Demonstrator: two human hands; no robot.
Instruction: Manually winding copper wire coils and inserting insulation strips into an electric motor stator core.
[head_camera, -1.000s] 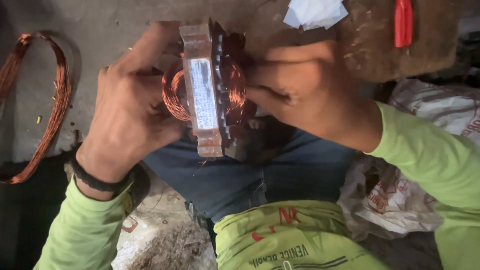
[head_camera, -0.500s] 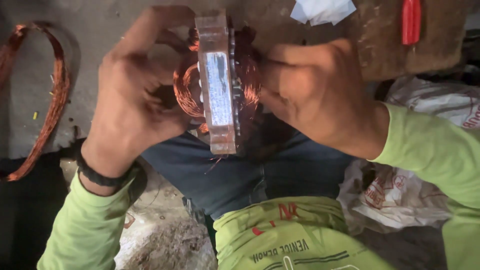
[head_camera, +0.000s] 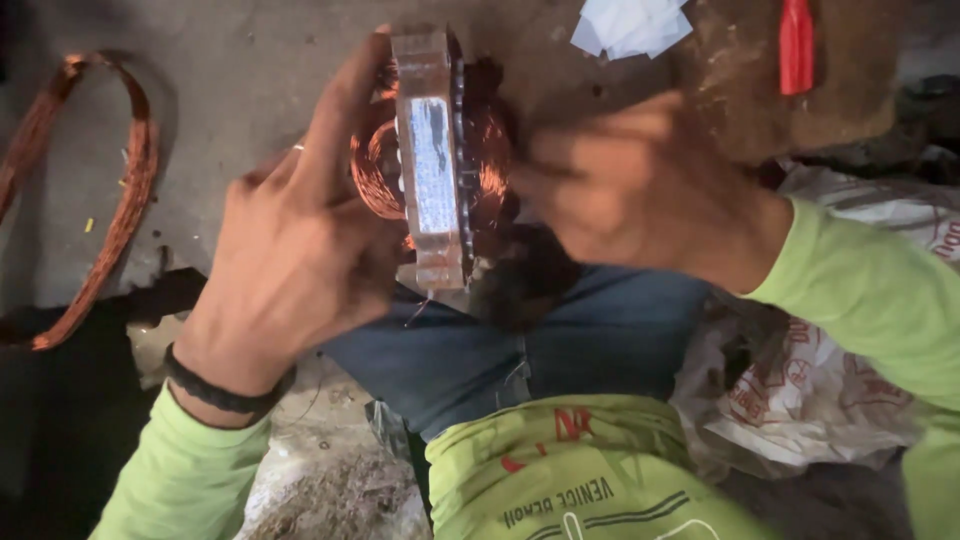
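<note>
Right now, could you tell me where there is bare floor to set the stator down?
Bare floor lies between the wire loop and the left hand. Crowded on the right: paper, red tool, bags. Both hands hold the stator.

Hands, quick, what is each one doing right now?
Left hand: closed around the motor core with copper coils.
Right hand: blurred, at the core's other side; grip cannot be told.

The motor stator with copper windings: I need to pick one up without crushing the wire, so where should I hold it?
Hold the stator by its flat metal outer edge, coming in from the sides. The copper windings bulge from both faces, so fingers belong on the rim. The left hand wraps it that way from the left; the right hand steadies the opposite side, though blur hides its exact contact.
</note>
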